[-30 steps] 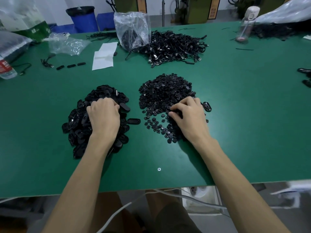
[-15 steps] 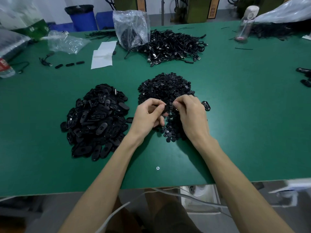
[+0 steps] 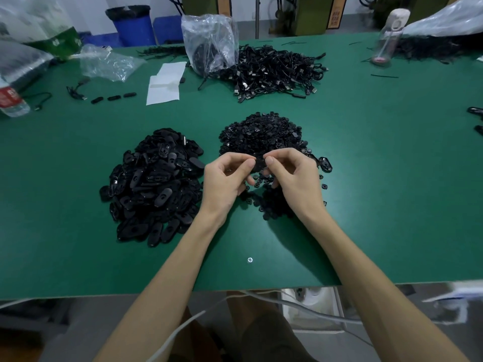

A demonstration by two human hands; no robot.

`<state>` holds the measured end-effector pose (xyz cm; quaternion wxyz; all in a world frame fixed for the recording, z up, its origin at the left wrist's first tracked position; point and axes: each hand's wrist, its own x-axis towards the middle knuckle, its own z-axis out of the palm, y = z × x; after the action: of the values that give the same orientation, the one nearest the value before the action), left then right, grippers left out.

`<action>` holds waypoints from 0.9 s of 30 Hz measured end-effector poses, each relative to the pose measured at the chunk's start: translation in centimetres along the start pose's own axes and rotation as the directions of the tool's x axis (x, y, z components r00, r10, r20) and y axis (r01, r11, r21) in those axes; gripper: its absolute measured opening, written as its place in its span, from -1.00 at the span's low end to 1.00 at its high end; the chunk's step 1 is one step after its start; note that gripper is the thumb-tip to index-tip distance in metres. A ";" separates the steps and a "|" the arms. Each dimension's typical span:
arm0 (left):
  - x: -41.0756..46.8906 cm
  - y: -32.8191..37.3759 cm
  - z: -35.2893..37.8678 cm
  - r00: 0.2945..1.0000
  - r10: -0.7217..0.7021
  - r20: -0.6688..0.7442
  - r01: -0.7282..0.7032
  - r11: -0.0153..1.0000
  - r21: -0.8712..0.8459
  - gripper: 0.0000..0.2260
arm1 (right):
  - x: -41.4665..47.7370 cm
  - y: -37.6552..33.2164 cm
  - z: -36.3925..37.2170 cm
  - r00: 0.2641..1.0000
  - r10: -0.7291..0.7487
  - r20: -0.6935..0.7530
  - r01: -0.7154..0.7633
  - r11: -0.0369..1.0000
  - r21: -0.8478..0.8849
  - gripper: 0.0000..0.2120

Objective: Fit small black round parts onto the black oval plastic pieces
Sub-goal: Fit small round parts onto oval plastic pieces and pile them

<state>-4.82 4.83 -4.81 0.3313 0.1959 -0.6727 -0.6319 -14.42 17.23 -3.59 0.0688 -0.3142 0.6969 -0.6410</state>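
A heap of black oval plastic pieces (image 3: 154,186) lies left of centre on the green table (image 3: 379,178). To its right sits a heap of small black round parts (image 3: 261,133). Above the near edge of the round-part heap, my left hand (image 3: 224,178) and my right hand (image 3: 292,176) meet fingertip to fingertip. Together they pinch a black oval piece (image 3: 259,163), dark against the heap behind it. Whether a round part is between the fingers cannot be seen. One finished-looking oval piece (image 3: 325,163) lies just right of my right hand.
At the back lie a tangle of black cables (image 3: 277,71), a clear plastic bag (image 3: 209,43) and white paper sheets (image 3: 164,83). Bottles stand at far left (image 3: 10,100) and back right (image 3: 389,35). A screw head (image 3: 249,260) sits in the table near the front edge.
My left hand left the oval heap with a piece and came over to the right hand. Both hands have since lifted slightly above the round parts, fingertips together.
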 end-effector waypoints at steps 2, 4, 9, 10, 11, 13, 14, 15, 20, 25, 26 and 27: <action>0.0 0.0 0.0 1.000 0.025 0.016 -0.025 1.000 -0.005 -0.97 | -0.1 0.0 0.3 0.999 -0.006 0.038 0.006 1.000 -0.004 -0.96; 0.0 0.0 0.0 0.999 0.033 0.013 -0.033 0.999 -0.013 -0.94 | -0.2 0.1 0.5 0.998 -0.016 0.053 0.016 1.000 0.006 -0.96; 0.1 0.0 -0.2 1.000 -0.004 0.021 0.005 0.998 -0.061 -0.83 | 0.0 0.2 0.2 0.997 -0.062 0.042 0.063 0.998 -0.008 -0.95; 0.1 0.0 -0.2 0.999 -0.004 0.033 0.006 0.998 -0.059 -0.85 | 0.0 0.2 0.2 0.997 -0.061 0.041 0.062 0.998 -0.008 -0.95; 0.2 0.0 -0.3 0.999 -0.004 0.044 0.007 0.998 -0.057 -0.86 | 0.0 0.2 0.2 0.998 -0.060 0.036 0.060 0.998 -0.001 -0.95; 0.1 0.1 -0.3 0.999 0.004 0.049 -0.001 0.999 -0.051 -0.84 | 0.0 0.2 0.2 0.999 -0.051 0.017 0.050 0.998 0.027 -0.94; 0.2 0.1 -0.3 0.999 0.010 0.044 -0.007 0.999 -0.049 -0.82 | 0.1 0.2 0.2 0.999 -0.043 0.004 0.043 0.998 0.035 -0.93; 0.2 0.2 -0.2 0.999 0.013 0.038 -0.011 0.999 -0.052 -0.81 | 0.1 0.2 0.1 0.999 -0.036 -0.009 0.037 0.999 0.038 -0.92; 0.2 0.1 -0.1 1.000 0.011 0.018 -0.010 0.999 -0.049 -0.78 | 0.1 0.4 -0.1 0.999 0.008 -0.037 -0.005 0.997 0.073 -0.93; 0.1 -0.2 -0.1 1.000 0.028 0.014 -0.028 0.999 -0.018 -0.78 | 0.2 0.6 0.0 0.998 0.031 -0.057 -0.026 0.995 0.093 -0.92; 0.2 -0.2 -0.1 0.999 0.032 0.013 -0.031 0.999 -0.020 -0.79 | 0.2 0.7 -0.1 0.998 0.034 -0.055 -0.029 0.996 0.086 -0.92; 0.2 -0.2 -0.1 0.999 0.035 0.013 -0.034 0.999 -0.028 -0.79 | 0.2 0.7 -0.1 0.998 0.038 -0.049 -0.034 0.996 0.079 -0.92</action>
<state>-4.89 4.59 -4.98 0.3401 0.1754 -0.6695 -0.6366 -14.93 17.17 -4.19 0.0750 -0.2827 0.6783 -0.6741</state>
